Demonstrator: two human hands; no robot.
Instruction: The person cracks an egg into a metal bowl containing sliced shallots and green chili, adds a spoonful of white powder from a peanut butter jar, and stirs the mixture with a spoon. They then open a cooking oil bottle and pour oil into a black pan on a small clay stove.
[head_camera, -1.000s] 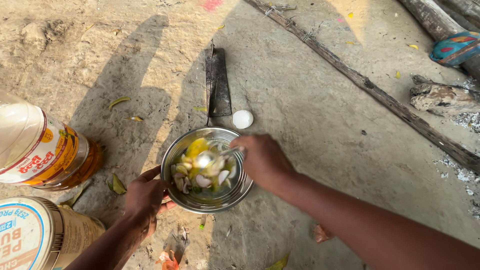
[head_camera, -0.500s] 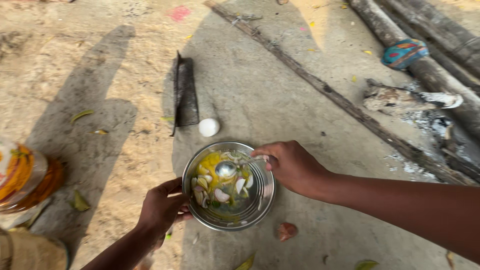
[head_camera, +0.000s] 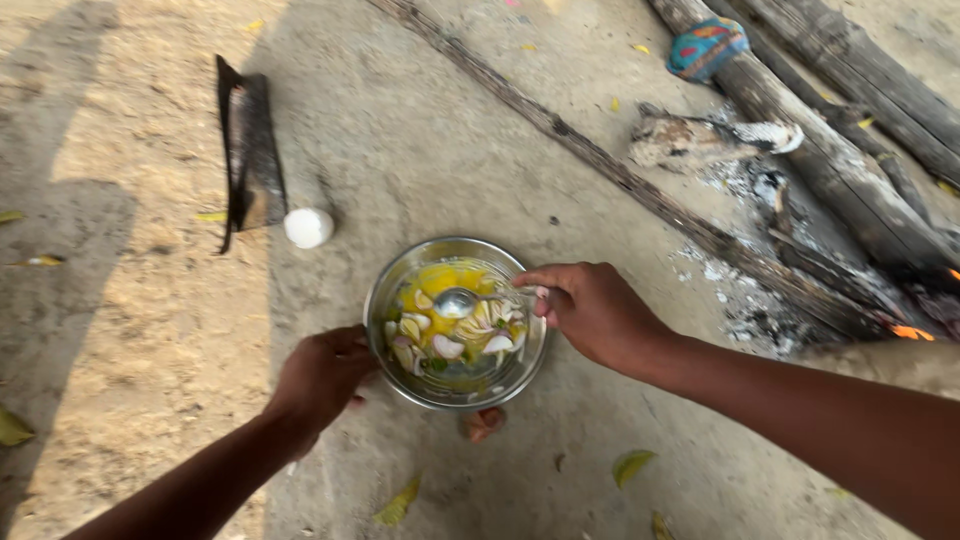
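The handle of the spoon (head_camera: 470, 300) is largely hidden inside the right hand (head_camera: 592, 312), whose fingers are pinched around it; only the shiny bowl of the spoon is seen, lying in the mix. The fingertips of the left hand (head_camera: 322, 375) are tucked against the rim of the steel bowl (head_camera: 385, 300), and whether they curl under it cannot be told. Both forearms are cut off by the lower edge of the view. What the small reddish-brown scrap (head_camera: 483, 422) just below the bowl is cannot be made out.

The steel bowl is set on the bare ground, between the two hands, and is filled with yellow beaten egg, pale sliced shallot pieces and a few green bits. Near it, up and to the left, a white egg (head_camera: 308, 227) is lying just beside a dark, flat, charred slab (head_camera: 250, 150). A thin long stick (head_camera: 560, 130) is laid diagonally across the ground behind the bowl. Further right, thick rough logs (head_camera: 850, 190) are seen with grey ash (head_camera: 740, 290) and a small orange ember (head_camera: 912, 332) among them, and a blue patterned cloth bundle (head_camera: 708, 45) is resting on one log. Dry yellow-green leaves (head_camera: 632, 465) are scattered over the sandy, gritty earth.
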